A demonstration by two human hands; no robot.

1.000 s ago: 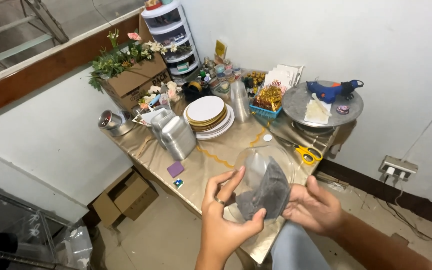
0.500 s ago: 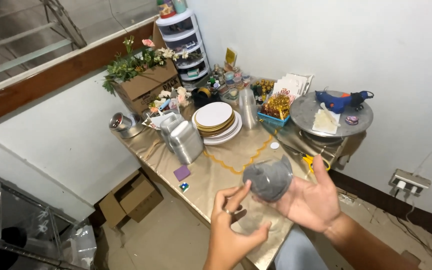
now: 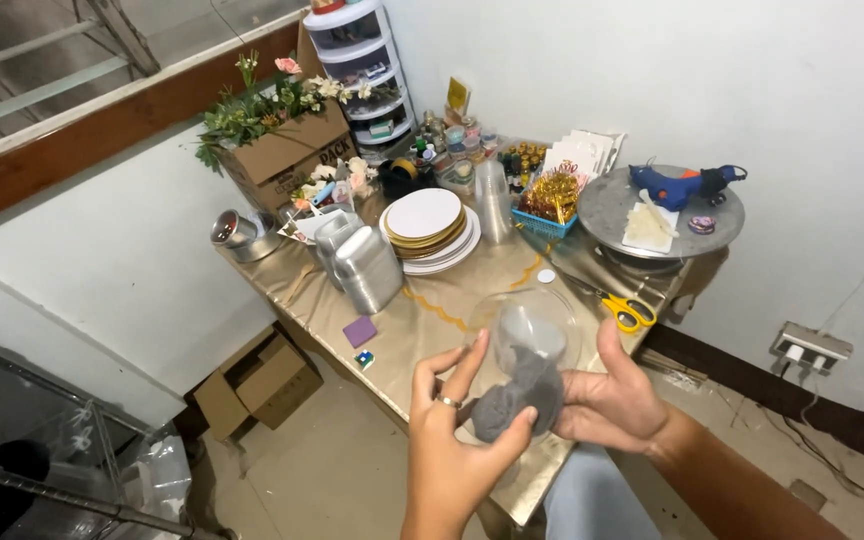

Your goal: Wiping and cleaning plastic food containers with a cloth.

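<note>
Both hands' grip pinches things: the left hand (image 3: 452, 450) holds one grey cloth (image 3: 514, 400), the right hand (image 3: 612, 400) one clear dome (image 3: 532, 325). One pair of yellow scissors (image 3: 627, 310) lies on the table (image 3: 422, 320).

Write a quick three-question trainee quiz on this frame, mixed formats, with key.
1. True or false: both hands, left hand and right hand, are on the clear round plastic dome with the grey cloth wad in it.
2. Multiple choice: the yellow-handled scissors lie A) in the brown cardboard box of artificial flowers; B) on the gold-covered table near its right edge; C) on the stack of round white and gold boards.
3. Fill in: the blue glue gun rests on the round grey ____.

Key: 1 true; 2 B; 3 turntable.
</note>
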